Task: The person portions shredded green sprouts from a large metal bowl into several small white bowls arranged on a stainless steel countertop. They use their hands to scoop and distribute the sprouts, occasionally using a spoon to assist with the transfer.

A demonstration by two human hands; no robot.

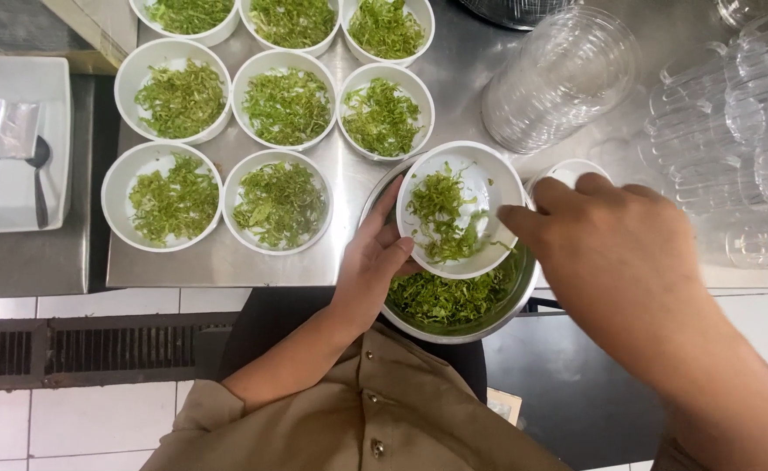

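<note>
My left hand [373,255] holds a white round bowl [487,174] by its left rim, tilted over a steel mixing bowl [523,292] full of shredded green leaves [445,301]. Some shredded greens [441,222] lie in the white bowl. My right hand [606,249] reaches in from the right, its fingertips at the white bowl's right rim, touching the greens inside. Whether the fingers pinch any greens is hidden.
Several white bowls [279,202] filled with shredded greens stand in rows on the steel counter [349,174]. Stacked clear plastic cups [563,78] and clear lids [733,131] lie at the right. A white tray [18,144] with a spoon sits at the left. Tiled floor below.
</note>
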